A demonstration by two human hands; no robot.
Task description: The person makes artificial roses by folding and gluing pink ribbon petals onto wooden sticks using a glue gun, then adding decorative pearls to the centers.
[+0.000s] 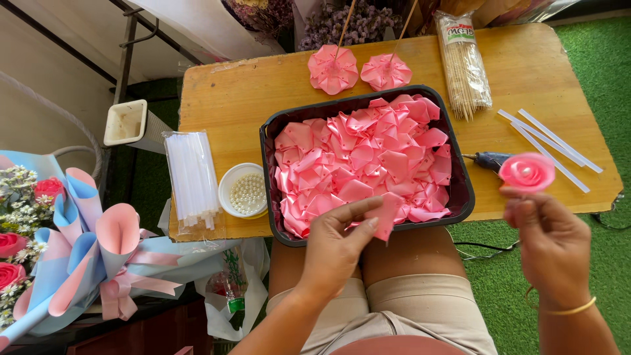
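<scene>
Two hands work over the lap: the left hand (335,246) has its fingers (358,209) pinched on a folded pink ribbon petal (388,217) at the near rim of the black tray (460,197). The right hand (552,246), fingers clenched, holds up a rolled pink ribbon rose (526,171) beside the tray, over the desk (223,98) edge. Satin petals fill the tray. Bare desk lies to its left; two finished flowers (358,70) lie beyond it.
</scene>
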